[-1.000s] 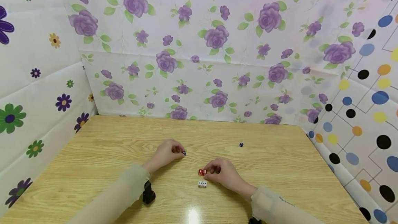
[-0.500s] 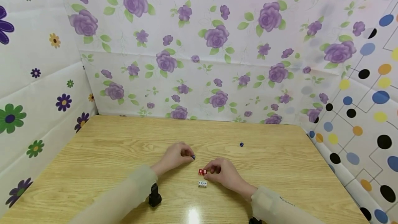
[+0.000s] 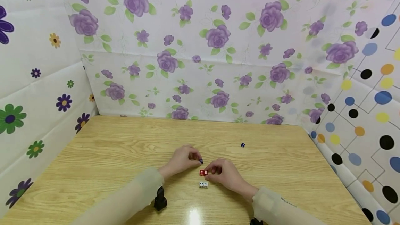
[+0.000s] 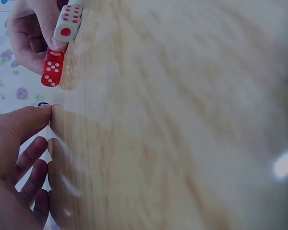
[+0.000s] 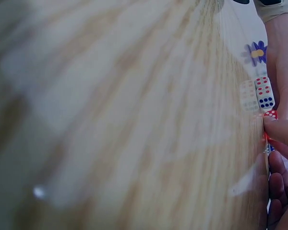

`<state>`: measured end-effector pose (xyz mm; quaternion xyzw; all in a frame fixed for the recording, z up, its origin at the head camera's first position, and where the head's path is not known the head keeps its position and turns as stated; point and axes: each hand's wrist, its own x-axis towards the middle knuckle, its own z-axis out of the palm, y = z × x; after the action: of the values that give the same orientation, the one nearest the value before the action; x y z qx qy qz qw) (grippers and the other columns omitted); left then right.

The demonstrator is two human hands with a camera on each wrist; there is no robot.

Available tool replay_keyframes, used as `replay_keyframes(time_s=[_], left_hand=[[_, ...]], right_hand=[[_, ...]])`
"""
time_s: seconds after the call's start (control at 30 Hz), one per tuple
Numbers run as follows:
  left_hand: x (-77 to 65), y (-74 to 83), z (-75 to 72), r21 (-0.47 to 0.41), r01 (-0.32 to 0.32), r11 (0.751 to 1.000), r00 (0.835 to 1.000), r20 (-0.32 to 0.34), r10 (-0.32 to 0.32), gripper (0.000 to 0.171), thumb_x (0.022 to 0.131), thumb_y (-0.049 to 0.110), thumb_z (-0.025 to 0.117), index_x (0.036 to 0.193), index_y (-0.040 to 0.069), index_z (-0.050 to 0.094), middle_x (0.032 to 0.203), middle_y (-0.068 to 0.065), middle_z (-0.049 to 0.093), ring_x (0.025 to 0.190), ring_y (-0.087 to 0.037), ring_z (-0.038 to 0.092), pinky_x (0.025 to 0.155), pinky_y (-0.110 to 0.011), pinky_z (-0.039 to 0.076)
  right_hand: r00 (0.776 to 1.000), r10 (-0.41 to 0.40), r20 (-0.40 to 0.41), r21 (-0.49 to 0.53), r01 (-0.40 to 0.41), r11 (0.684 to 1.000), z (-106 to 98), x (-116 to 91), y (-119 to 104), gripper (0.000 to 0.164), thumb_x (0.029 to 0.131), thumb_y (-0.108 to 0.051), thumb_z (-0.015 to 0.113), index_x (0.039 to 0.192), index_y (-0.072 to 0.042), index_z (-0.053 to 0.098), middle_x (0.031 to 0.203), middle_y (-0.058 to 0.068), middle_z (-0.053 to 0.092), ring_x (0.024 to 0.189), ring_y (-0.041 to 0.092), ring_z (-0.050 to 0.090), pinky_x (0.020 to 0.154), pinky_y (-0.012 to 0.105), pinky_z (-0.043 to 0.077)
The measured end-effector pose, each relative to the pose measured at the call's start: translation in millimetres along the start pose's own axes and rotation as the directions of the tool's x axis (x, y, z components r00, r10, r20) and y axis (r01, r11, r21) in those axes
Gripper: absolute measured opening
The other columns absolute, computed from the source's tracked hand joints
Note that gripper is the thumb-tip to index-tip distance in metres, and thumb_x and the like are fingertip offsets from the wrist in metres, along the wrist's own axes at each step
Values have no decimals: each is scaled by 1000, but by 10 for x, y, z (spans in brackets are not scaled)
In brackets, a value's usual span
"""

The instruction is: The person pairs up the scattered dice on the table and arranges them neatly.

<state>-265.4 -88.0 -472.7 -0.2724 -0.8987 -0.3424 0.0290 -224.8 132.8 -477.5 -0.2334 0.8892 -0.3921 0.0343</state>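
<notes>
My left hand [image 3: 183, 158] pinches a dark blue die [image 3: 201, 161] between thumb and forefinger, low over the table. In the left wrist view only a sliver of this blue die [image 4: 42, 104] shows past the thumb. Two red dice [image 3: 203, 173] lie side by side on the wood. The thumb and forefinger of my right hand [image 3: 226, 175] pinch the right one of the pair. That thumb partly covers the red dice [image 5: 271, 114] in the right wrist view. Nearer to me, two white dice [image 3: 203, 184] stand in a matching row.
A second dark blue die [image 3: 242, 145] lies farther back, to the right. The wooden table [image 3: 125, 138] meets a cloth with purple flowers [image 3: 218, 37] at its back, and patterned cloths hang at both sides. Each wrist wears a black camera mount [image 3: 160, 199].
My left hand has moved right and toward me with the blue die, bringing it just behind the red dice. The right hand has stayed at the red dice.
</notes>
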Motion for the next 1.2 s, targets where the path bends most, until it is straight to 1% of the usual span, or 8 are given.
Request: replay_keyframes(time_s=[0.27,0.6,0.97,1.2], left_hand=[[0,10,26,1,-11,1000,1000,-8,11,8,82,17,80,86,18,73,83,2,63,75,-10,56,68,-21,42],[-18,48,7,-13,0,1000,1000,-5,0,8,83,16,80,87,17,73,84,0,64,77,-12,57,69,-23,42],[-30,66,6,-9,12,1000,1000,-12,-12,8,83,19,80,86,19,73,85,2,63,77,-12,56,73,-28,41],[-26,54,11,-13,6,1000,1000,-13,-6,8,82,18,80,86,18,73,84,2,63,76,-11,57,72,-27,42]], right_hand=[[1000,-7,3,-13,7,1000,4,-9,-7,11,83,-32,80,92,-28,75,80,-8,63,69,5,52,62,21,45],[1000,-8,5,-13,8,1000,7,-8,-6,11,83,-31,80,92,-28,75,80,-9,63,69,5,53,63,21,45],[1000,0,7,-8,0,1000,1,-14,-15,12,83,-31,80,93,-27,75,81,-8,63,69,5,53,63,21,46],[1000,-4,7,-6,4,1000,0,-15,-17,12,84,-31,80,94,-27,75,81,-8,63,68,5,53,63,21,46]])
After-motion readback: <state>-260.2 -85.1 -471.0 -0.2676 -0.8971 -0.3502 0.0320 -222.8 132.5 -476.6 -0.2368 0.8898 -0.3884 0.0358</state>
